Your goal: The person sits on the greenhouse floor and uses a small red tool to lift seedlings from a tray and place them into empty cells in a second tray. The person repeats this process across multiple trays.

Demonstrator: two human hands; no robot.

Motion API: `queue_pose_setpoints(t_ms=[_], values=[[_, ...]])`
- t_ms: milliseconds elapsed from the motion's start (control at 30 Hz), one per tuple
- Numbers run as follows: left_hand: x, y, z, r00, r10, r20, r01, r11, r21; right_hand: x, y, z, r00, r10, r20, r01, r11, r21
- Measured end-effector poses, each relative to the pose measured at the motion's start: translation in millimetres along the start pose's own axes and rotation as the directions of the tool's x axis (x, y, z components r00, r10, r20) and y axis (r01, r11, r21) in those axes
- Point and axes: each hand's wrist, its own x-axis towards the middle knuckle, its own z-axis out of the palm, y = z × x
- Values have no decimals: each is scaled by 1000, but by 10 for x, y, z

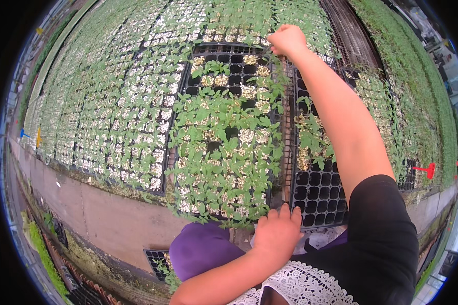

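Note:
My right hand reaches to the far right corner of a black plastic seedling tray. Its fingers are curled closed; whether a stem is pinched between them is hidden. Leafy green seedlings fill most of the near part of this tray, while several far cells are bare or hold only pale, grainy growing medium. My left hand hovers or rests by the near edges of two trays, fingers slightly spread, with nothing visible in it. Under my right arm lies a second tray, with bare near cells and a few seedlings farther back.
Dense seedling trays spread to the left and beyond. A wire-mesh bench shows between the two near trays. Red tag stands at right. A concrete ledge runs in front, with a small tray below it, beside my purple-clad knee.

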Motion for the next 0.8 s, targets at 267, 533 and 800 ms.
queue_pose_setpoints(t_ms=[267,533,800], values=[[53,10,-39,999,-14,51,14,1000,2,-147,-110,121,962,230,148,-257,947,194],[54,12,47,1000,-15,16,14,1000,23,-280,374,58,934,294,204,-338,540,771],[139,11,-4,1000,14,-13,-14,1000,-27,-927,536,-968,973,77,215,-228,411,883]])
